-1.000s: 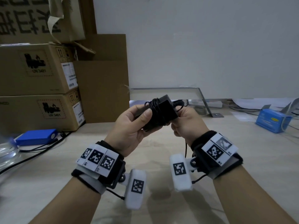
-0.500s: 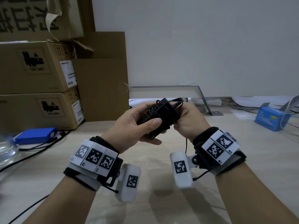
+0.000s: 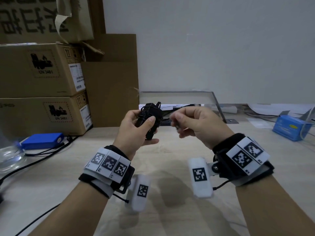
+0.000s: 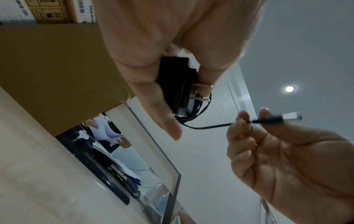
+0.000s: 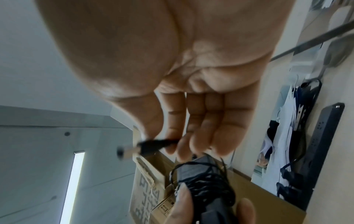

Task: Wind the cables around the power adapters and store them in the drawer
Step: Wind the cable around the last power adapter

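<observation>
Above the table, left hand (image 3: 136,132) grips adapter (image 3: 150,120).

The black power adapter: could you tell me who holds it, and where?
Left hand grips the black power adapter round its body; right hand pinches its cable plug.

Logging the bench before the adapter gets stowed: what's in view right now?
power adapter: 1, black, cable wound round it, in left hand
cable plug: 1, black with metal tip, pinched by right hand
cardboard boxes: 2 stacked, brown, back left
blue case: 1, left on desk
blue box: 1, far right
desk: 1, light wood
wrist bands: 2, black with white tags
left hand: 1, grips adapter
right hand: 1, holds plug
</observation>
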